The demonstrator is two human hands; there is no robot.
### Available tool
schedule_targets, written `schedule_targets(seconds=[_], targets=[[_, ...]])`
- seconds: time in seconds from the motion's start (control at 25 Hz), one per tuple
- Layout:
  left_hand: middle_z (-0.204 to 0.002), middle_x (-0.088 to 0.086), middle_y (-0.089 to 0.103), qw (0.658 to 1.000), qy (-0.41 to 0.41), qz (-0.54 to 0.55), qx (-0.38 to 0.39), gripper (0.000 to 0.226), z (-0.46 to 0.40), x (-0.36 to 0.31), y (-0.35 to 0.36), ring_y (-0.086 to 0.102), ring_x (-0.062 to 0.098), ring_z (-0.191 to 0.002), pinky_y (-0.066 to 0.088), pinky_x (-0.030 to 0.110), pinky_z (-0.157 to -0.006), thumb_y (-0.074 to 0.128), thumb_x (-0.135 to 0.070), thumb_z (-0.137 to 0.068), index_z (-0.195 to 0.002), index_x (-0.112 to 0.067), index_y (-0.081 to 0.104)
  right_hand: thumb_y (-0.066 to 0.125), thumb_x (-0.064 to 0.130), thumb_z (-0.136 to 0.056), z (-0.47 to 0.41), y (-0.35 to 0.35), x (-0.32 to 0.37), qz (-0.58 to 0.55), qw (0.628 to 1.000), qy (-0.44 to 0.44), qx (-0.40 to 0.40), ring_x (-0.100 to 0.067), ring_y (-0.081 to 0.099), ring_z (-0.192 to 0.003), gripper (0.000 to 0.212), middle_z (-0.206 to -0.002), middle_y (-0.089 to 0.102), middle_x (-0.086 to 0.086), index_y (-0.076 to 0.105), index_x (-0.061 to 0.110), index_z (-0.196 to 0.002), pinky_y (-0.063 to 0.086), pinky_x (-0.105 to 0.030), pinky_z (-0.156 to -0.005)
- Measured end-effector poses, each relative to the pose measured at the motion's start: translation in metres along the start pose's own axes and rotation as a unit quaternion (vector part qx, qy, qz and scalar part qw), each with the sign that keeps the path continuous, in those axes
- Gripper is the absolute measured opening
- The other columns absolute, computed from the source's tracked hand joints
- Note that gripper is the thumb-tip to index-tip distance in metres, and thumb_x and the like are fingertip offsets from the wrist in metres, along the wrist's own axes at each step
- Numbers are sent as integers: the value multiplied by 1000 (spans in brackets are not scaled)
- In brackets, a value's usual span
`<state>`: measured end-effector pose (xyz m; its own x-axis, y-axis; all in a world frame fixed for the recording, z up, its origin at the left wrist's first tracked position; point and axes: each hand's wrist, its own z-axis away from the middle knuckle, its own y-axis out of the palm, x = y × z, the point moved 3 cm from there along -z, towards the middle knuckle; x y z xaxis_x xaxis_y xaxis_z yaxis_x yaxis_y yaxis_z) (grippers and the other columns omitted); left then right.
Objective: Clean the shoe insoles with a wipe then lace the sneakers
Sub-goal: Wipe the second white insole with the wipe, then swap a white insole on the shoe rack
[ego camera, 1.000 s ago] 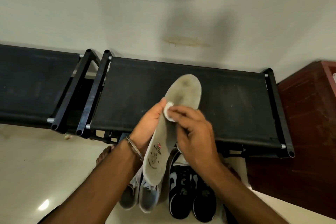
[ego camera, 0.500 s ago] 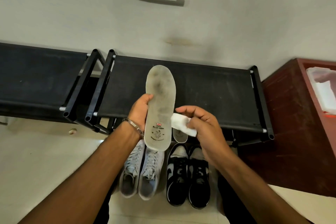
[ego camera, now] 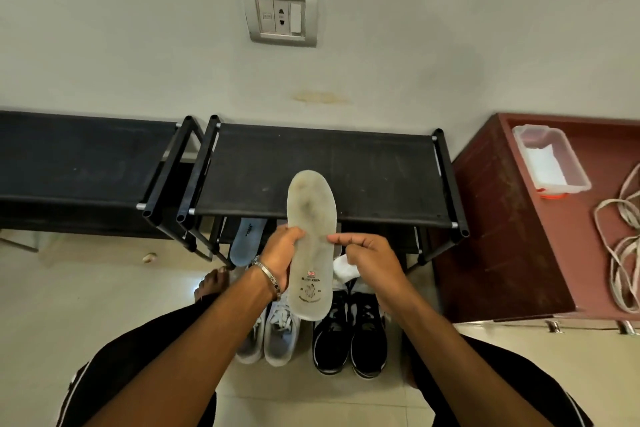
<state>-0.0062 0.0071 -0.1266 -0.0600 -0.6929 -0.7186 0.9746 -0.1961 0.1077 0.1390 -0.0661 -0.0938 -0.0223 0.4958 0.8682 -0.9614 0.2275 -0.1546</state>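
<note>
While the left hand (ego camera: 282,258) grips a pale grey insole (ego camera: 311,243) by its left edge, fingers curled behind it and thumb across the front, the insole stands nearly upright in front of the person, toe end up and printed heel end down. Dark smudges mark its upper half. To its right, the right hand (ego camera: 372,262) holds a crumpled white wipe (ego camera: 344,269) tucked under the curled fingers, with the forefinger and thumb reaching toward the insole's right edge; whether they touch it cannot be told. A metal bracelet (ego camera: 268,276) sits on the left wrist. Below the hands, on the tiled floor (ego camera: 69,305), a pair of light grey sneakers (ego camera: 268,336) stands just beside a pair of black sneakers (ego camera: 349,336) with white trim, toes pointing toward the person. A blue insole (ego camera: 246,241) leans under the front rail of a black fabric shoe rack (ego camera: 329,170), which stands against the wall next to a second black rack (ego camera: 79,163) on the left. On the right, a reddish-brown wooden desk (ego camera: 502,218) carries a clear plastic box (ego camera: 550,158) with white sheets inside and a loose tangle of pale laces (ego camera: 620,246). A wall socket plate (ego camera: 280,12) is mounted above the racks.
</note>
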Motion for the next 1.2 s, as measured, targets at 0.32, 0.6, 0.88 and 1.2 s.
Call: schedule_targets(seconds=[0.32,0.6,0.88,1.2], targets=[[-102,17,70,998,3,-37,56,31,53,47,8,65,25,-87,54,32,-64,41,1,-94,-112,-5,65,42,-4,-88,53,-27,-40,-22,999,42,-14,-12,67,-99,45,-106,74,3,77,19,-102,56,-29,-88],[-103,20,68,994,0,-71,77,29,79,84,22,62,30,-91,60,34,-67,48,5,-95,-119,-4,62,40,-6,-90,89,-43,-66,2,998,55,-24,-1,63,-90,43,-103,72,4,75,12,-108,51,-11,-66],[-79,6,70,990,-19,-131,43,26,68,104,43,67,11,-60,54,25,-53,56,5,-92,-117,2,63,44,0,-94,77,-57,-96,63,995,62,-49,-10,61,-101,37,-111,68,0,71,11,-116,50,-25,-93],[-81,10,66,992,-28,-117,26,25,5,80,74,66,9,-50,56,23,-48,54,13,-90,-112,5,61,49,7,-91,-1,-70,-108,110,991,71,-25,-15,56,-123,39,-129,64,3,67,13,-125,43,-37,-110]])
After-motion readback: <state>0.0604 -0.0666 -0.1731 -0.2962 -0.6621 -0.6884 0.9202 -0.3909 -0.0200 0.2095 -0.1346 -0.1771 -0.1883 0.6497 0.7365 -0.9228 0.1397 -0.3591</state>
